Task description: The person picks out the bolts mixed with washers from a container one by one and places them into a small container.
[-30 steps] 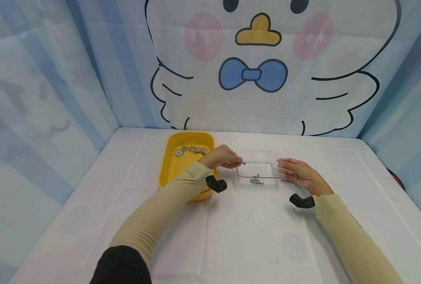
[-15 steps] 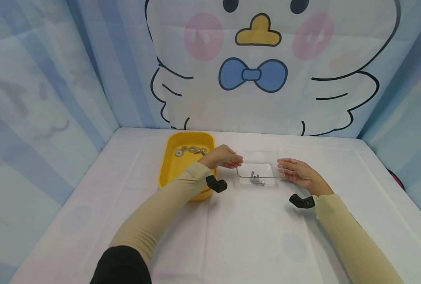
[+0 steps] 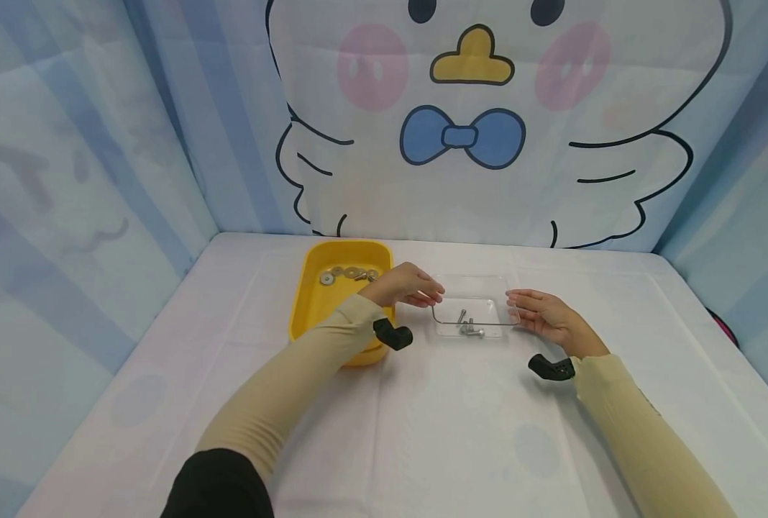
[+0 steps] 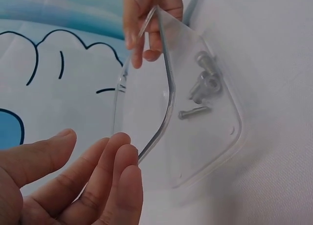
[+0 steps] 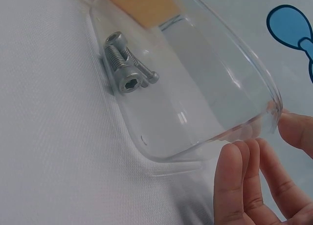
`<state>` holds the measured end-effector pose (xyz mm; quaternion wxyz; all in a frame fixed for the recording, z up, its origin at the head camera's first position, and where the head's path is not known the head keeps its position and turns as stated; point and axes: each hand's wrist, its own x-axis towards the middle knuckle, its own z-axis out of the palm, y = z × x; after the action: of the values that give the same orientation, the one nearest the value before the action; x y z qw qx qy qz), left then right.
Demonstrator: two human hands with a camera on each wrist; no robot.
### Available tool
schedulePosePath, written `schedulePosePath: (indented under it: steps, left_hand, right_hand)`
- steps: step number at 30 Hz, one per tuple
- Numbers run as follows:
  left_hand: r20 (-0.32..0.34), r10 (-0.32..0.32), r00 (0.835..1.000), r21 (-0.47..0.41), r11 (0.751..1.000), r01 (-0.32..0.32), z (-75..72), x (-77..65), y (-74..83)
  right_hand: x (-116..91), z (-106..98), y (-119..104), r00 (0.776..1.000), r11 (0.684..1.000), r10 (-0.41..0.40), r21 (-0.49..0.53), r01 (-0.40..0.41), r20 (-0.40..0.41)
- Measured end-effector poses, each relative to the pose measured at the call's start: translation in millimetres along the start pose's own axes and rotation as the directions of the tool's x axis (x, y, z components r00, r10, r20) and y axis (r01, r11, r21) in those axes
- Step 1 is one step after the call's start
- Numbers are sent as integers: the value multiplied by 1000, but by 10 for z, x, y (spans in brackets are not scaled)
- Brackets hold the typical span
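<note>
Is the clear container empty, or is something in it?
Not empty: several metal screws lie inside the clear container, as both wrist views show.

White tablecloth [image 3: 462, 446], creased, faint blue spots [image 3: 139, 400]. Behind it I saw a backdrop [image 3: 238, 144] with a white cartoon [image 3: 462, 198]: dark eyes [image 3: 421, 8], pink cheeks [image 3: 372, 67], yellow beak [image 3: 473, 66], blue bow tie [image 3: 463, 137]. Bluish curtains hung left [image 3: 67, 237] and right [image 3: 746, 216]. Dark-and-pink item [image 3: 723, 326] by the right table edge, unclear what.

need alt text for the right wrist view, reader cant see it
Metal socket-head screws lie together in a clear plastic box on white cloth. At one end, the right hand touches the box.
</note>
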<state>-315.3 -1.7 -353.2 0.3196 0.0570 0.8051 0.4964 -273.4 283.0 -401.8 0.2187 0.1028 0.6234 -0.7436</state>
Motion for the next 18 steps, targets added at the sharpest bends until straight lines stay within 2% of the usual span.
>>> schedulePosePath:
  steps: [10, 18]
  left_hand:
    - [-28, 31, 999, 11, 999, -30, -90, -44, 8]
    - [-47, 64, 997, 14, 998, -63, -242, -137, 34]
  right_hand:
    - [5, 4, -2, 999, 999, -18, 36, 17, 29]
    - [13, 0, -4, 999, 999, -9, 51, 7, 35]
